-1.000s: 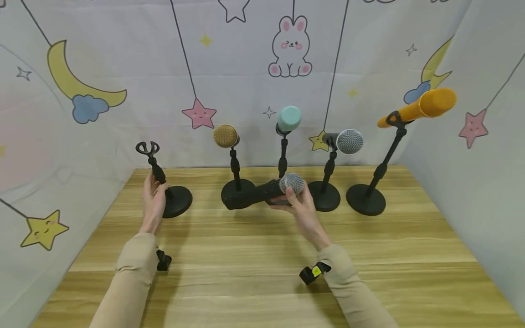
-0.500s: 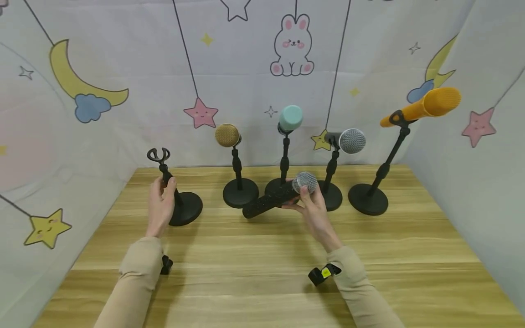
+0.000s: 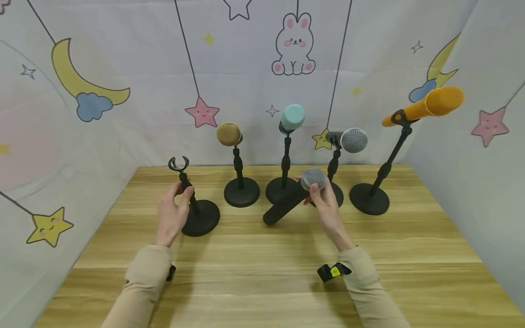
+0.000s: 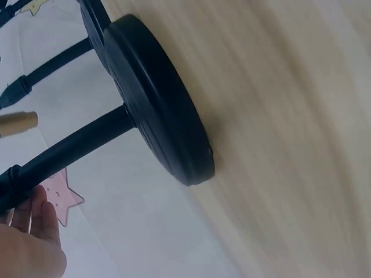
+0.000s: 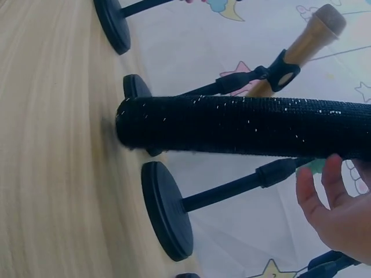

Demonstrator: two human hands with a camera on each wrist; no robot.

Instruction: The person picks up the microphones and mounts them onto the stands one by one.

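My left hand (image 3: 174,214) grips the upper pole of a black microphone stand (image 3: 202,218) whose forked clip at the top holds nothing. The left wrist view has this stand's round base (image 4: 159,98) large, with fingers (image 4: 43,214) at the pole's collar. Right of it, my right hand (image 3: 328,209) holds a black sparkly microphone (image 3: 287,202) near its silver mesh head. The microphone slants, its tail end pointing down and left. From the right wrist, its dark body (image 5: 232,124) stretches across the view, fingertips (image 5: 333,174) at its side.
Behind my hands stand several filled stands, with a gold microphone (image 3: 229,135), a mint-headed one (image 3: 292,117), a silver-headed one (image 3: 353,140) and an orange one (image 3: 439,102). A printed curtain (image 3: 246,54) closes off the back of the wooden table (image 3: 254,273).
My left hand has brought the bare stand rightward and nearer to me. My right hand has shifted a little right, and its microphone now slants more steeply, tail lower.
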